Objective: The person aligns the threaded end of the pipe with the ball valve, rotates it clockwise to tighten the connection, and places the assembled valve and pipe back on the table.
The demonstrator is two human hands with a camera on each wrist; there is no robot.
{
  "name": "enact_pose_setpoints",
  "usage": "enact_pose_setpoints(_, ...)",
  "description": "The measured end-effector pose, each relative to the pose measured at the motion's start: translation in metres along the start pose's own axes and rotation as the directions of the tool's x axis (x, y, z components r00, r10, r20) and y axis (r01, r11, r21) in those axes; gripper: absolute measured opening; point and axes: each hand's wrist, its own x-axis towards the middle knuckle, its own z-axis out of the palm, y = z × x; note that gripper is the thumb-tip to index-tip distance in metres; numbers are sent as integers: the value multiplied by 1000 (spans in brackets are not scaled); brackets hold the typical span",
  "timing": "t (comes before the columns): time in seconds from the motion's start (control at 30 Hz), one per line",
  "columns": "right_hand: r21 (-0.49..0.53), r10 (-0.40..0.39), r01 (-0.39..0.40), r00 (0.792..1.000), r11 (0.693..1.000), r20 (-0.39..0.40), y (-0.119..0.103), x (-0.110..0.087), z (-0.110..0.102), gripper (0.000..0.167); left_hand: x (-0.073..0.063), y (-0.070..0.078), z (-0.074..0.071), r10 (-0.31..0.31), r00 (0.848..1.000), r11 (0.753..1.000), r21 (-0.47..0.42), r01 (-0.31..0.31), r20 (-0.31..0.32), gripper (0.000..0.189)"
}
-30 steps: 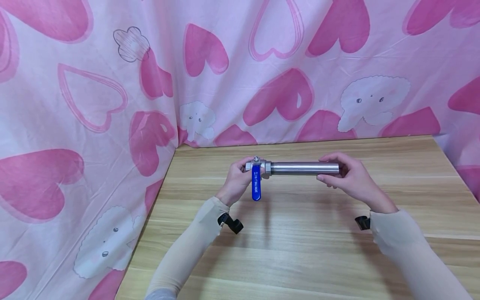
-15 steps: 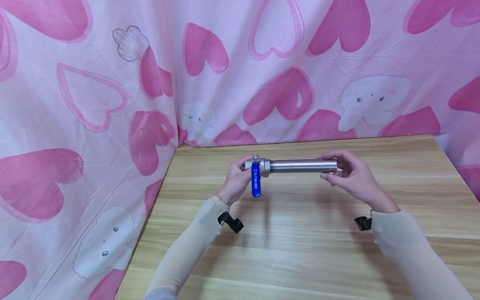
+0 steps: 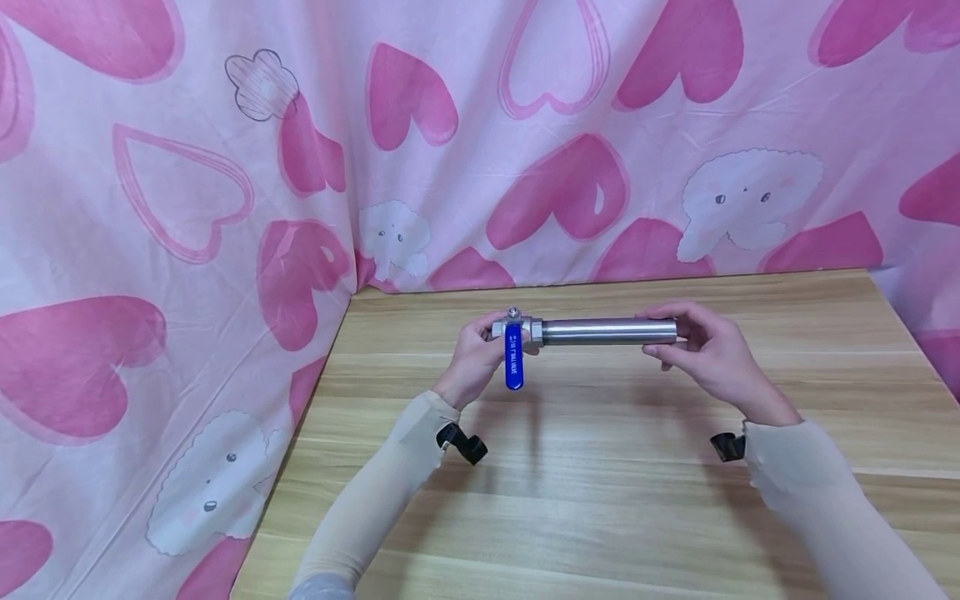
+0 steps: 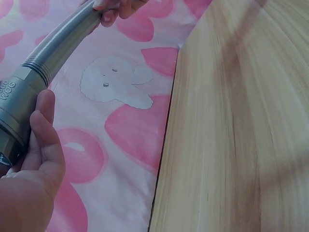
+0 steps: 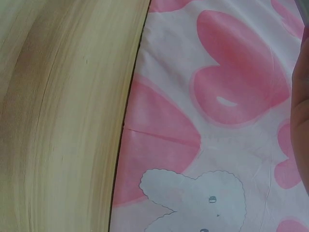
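A steel ball valve (image 4: 15, 108) with a blue lever handle (image 3: 513, 358) is held by my left hand (image 3: 474, 360), its fingers curled round the valve body. From the valve's right end a steel pipe (image 3: 607, 332) runs out level above the table, with a threaded end at the joint. My right hand (image 3: 708, 350) pinches the pipe's far end, thumb below and a finger along the top. The lever points toward me. In the left wrist view the right fingertips (image 4: 100, 4) touch the pipe. The right wrist view catches only a sliver of my right hand (image 5: 301, 111).
Beneath both hands lies a wood-grain table (image 3: 570, 500). A pink curtain (image 3: 465, 192) with hearts and cartoon animals hangs behind the table and along its left side. Each wrist carries a black camera mount (image 3: 461, 443).
Valve and pipe have risen slightly in view, and the lever looks shorter. My right thumb and fingers have shifted a little on the pipe end. My left hand keeps its grip.
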Motion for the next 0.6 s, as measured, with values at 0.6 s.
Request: enact_pose_setpoints(0.6, -1, 15, -15, 1000, 1000, -5, 1, -1, 0, 42, 0, 1, 0, -22, 999, 997, 77, 25, -31, 39)
